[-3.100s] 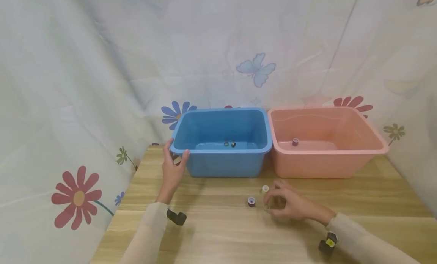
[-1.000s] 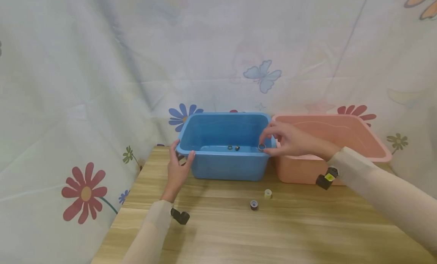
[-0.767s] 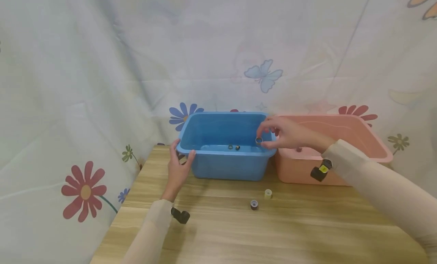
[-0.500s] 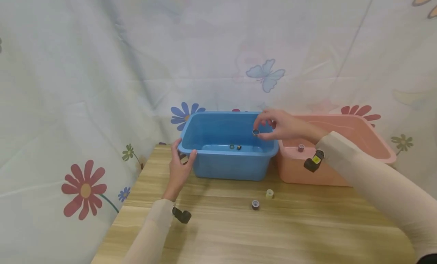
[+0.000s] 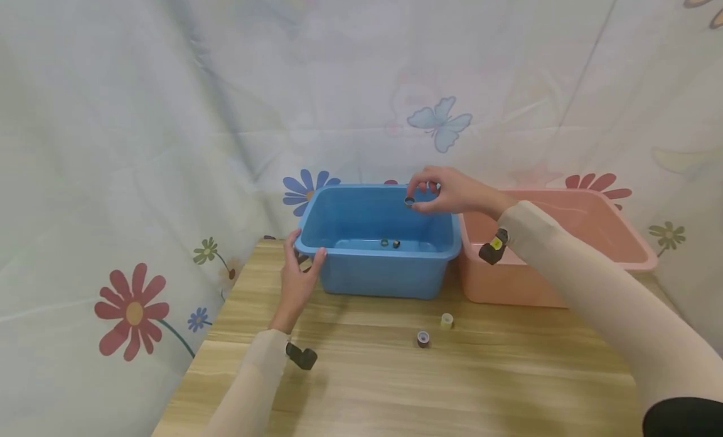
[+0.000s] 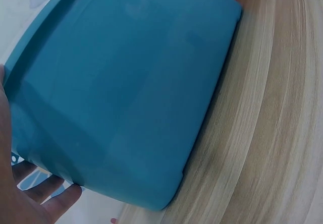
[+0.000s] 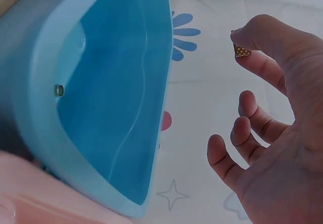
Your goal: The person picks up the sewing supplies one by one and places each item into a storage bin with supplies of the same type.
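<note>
At its front left corner, the blue plastic bin (image 5: 375, 274) is gripped by my left hand (image 5: 296, 280), thumb on the front side. In the left wrist view, the fingers (image 6: 61, 203) bend round the bin's end. My right hand (image 5: 452, 192) is raised over the blue bin and pinches a ring (image 5: 409, 202) between thumb and forefinger. The right wrist view shows this ring as a gold band (image 7: 242, 50) with a dotted pattern; the other fingers are loosely curled. Inside the blue bin lie two more small rings (image 5: 396, 243).
Right of the blue bin stands a pink bin (image 5: 508, 283), partly hidden by the right arm. On the wooden table (image 5: 367, 374) in front are a small dark, spool-like cylinder (image 5: 423, 339) and a cream one (image 5: 447, 321). A flowered curtain (image 5: 339, 79) hangs behind.
My right hand picked the ring up from the table, carried it up over the blue bin, and has since moved further left and higher. The left hand keeps its grip.
</note>
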